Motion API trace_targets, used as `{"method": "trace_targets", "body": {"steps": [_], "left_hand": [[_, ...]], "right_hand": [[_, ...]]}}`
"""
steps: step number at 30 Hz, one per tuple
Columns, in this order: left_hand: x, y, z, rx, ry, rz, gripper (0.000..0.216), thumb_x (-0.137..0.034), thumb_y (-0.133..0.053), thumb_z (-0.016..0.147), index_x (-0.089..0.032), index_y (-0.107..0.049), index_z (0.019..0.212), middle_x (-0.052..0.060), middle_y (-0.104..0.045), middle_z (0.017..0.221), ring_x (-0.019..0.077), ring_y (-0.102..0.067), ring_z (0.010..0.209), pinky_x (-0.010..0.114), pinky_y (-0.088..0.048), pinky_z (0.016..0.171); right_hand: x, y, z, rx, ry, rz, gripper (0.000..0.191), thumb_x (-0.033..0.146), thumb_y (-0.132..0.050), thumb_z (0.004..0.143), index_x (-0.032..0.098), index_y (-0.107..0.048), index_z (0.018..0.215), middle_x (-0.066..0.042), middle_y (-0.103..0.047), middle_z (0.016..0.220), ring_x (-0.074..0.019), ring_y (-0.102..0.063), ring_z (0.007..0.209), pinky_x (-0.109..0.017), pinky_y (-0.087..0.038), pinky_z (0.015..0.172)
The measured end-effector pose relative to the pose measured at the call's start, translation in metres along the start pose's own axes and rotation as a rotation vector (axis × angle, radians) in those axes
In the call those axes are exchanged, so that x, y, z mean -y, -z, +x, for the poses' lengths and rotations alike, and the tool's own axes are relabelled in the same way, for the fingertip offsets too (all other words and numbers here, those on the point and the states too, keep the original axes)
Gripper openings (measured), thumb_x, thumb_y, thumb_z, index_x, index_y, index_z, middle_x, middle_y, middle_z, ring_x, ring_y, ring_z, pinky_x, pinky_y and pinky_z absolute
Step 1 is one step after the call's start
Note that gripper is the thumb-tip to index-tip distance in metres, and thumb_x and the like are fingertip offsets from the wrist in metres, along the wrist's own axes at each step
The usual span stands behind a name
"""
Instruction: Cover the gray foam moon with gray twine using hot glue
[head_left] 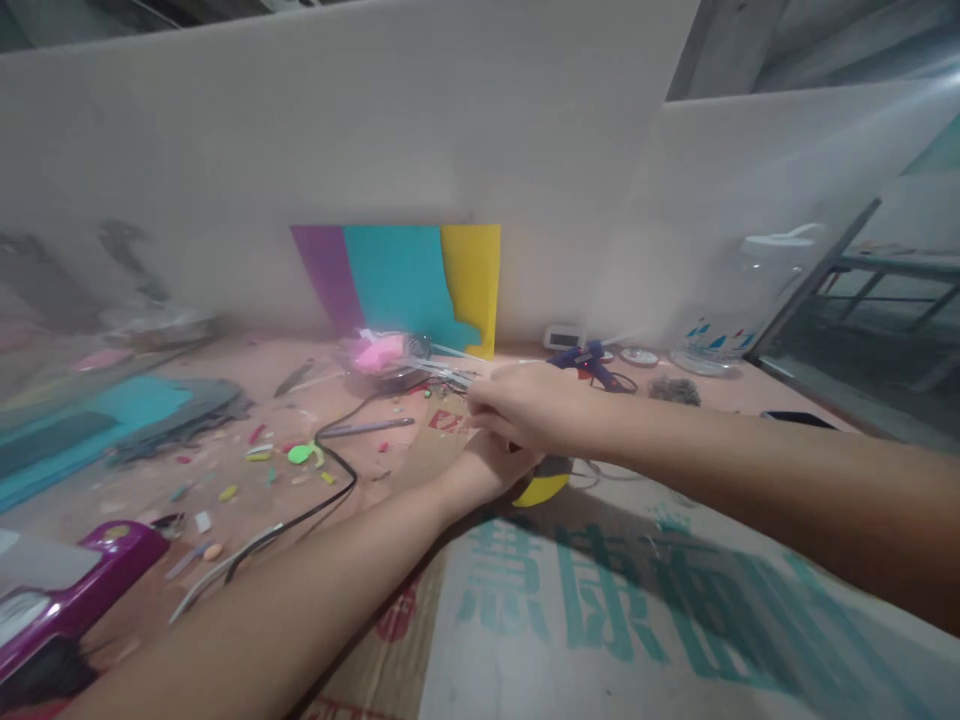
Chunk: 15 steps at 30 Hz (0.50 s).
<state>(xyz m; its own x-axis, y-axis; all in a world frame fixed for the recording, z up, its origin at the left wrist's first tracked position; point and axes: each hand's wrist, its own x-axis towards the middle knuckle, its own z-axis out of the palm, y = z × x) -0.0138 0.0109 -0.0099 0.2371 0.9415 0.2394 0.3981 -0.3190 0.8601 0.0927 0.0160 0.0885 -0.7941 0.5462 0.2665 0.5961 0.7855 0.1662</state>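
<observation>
Both hands meet over the middle of the worktop. My right hand [529, 405] is closed, its fingers curled down over the fingertips of the other hand; whatever it pinches is hidden. My left hand [491, 468] reaches in below it, its fingers mostly covered and apparently closed around a rounded yellow and grey piece [546, 488] that peeks out beneath the palms. The piece's full shape cannot be made out. Just beyond the knuckles sits a dark blue glue gun [586, 355]. Below my hands lies a cardboard sheet [517, 660] with green and red printed characters.
Foam scraps [300, 454] and a black cable [341, 475] litter the left side. A purple tool [124, 555] lies front left, near blue sheets [135, 410]. A coloured panel [394, 275] leans on the back wall. A clear plastic jar [712, 320] stands right.
</observation>
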Motion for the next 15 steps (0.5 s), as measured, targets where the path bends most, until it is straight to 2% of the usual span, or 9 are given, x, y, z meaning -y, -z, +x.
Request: {"method": "trace_targets", "body": {"steps": [1, 4, 7, 10, 12, 15], "left_hand": [[0.001, -0.001, 0.000, 0.045, -0.009, 0.055, 0.019, -0.035, -0.062, 0.075, -0.019, -0.063, 0.084, 0.004, -0.064, 0.076, 0.0222, -0.058, 0.072, 0.030, -0.039, 0.059], [0.000, -0.002, 0.001, 0.005, -0.044, 0.136, 0.020, -0.036, -0.059, 0.078, -0.020, -0.064, 0.089, 0.005, -0.068, 0.082, 0.0240, -0.060, 0.079, 0.032, -0.043, 0.064], [-0.002, -0.001, 0.001, 0.024, -0.052, 0.104, 0.016, -0.035, -0.057, 0.079, -0.020, -0.064, 0.082, 0.003, -0.066, 0.072, 0.0208, -0.058, 0.071, 0.029, -0.040, 0.059], [-0.006, 0.001, -0.001, 0.090, 0.002, 0.058, 0.024, -0.036, -0.053, 0.081, -0.019, -0.057, 0.065, -0.001, -0.056, 0.056, 0.0153, -0.051, 0.056, 0.027, -0.034, 0.052], [-0.008, 0.002, -0.002, 0.114, 0.012, -0.024, 0.023, -0.035, -0.052, 0.082, -0.018, -0.057, 0.067, -0.003, -0.053, 0.055, 0.0131, -0.047, 0.053, 0.026, -0.034, 0.052], [-0.010, 0.002, -0.003, 0.088, 0.029, -0.103, 0.028, -0.041, -0.051, 0.083, -0.019, -0.050, 0.066, -0.005, -0.046, 0.051, 0.0117, -0.043, 0.049, 0.024, -0.033, 0.050]], "right_hand": [[0.001, -0.004, 0.017, 0.004, 0.046, -0.021, 0.015, 0.021, -0.057, 0.087, 0.019, -0.068, 0.078, -0.005, -0.067, 0.078, -0.0175, -0.057, 0.070, -0.028, -0.029, 0.056], [0.001, -0.016, 0.053, 0.006, 0.092, -0.064, 0.021, 0.020, -0.054, 0.091, 0.016, -0.072, 0.081, -0.010, -0.069, 0.087, -0.0195, -0.060, 0.079, -0.029, -0.034, 0.062], [-0.003, -0.018, 0.058, -0.054, 0.108, -0.016, 0.025, 0.022, -0.050, 0.094, 0.014, -0.073, 0.088, -0.012, -0.070, 0.094, -0.0211, -0.060, 0.087, -0.030, -0.039, 0.071], [-0.008, -0.005, 0.031, -0.240, 0.098, 0.147, 0.023, 0.021, -0.049, 0.095, 0.015, -0.071, 0.093, -0.011, -0.069, 0.098, -0.0204, -0.060, 0.091, -0.031, -0.042, 0.080], [-0.012, 0.005, 0.003, -0.370, 0.055, 0.274, 0.019, 0.019, -0.051, 0.093, 0.015, -0.069, 0.088, -0.010, -0.069, 0.096, -0.0199, -0.059, 0.092, -0.031, -0.044, 0.082], [-0.014, 0.008, -0.045, -0.424, -0.203, 0.515, 0.013, 0.019, -0.051, 0.091, 0.016, -0.064, 0.089, -0.006, -0.066, 0.088, -0.0157, -0.059, 0.078, -0.029, -0.046, 0.070]]}}
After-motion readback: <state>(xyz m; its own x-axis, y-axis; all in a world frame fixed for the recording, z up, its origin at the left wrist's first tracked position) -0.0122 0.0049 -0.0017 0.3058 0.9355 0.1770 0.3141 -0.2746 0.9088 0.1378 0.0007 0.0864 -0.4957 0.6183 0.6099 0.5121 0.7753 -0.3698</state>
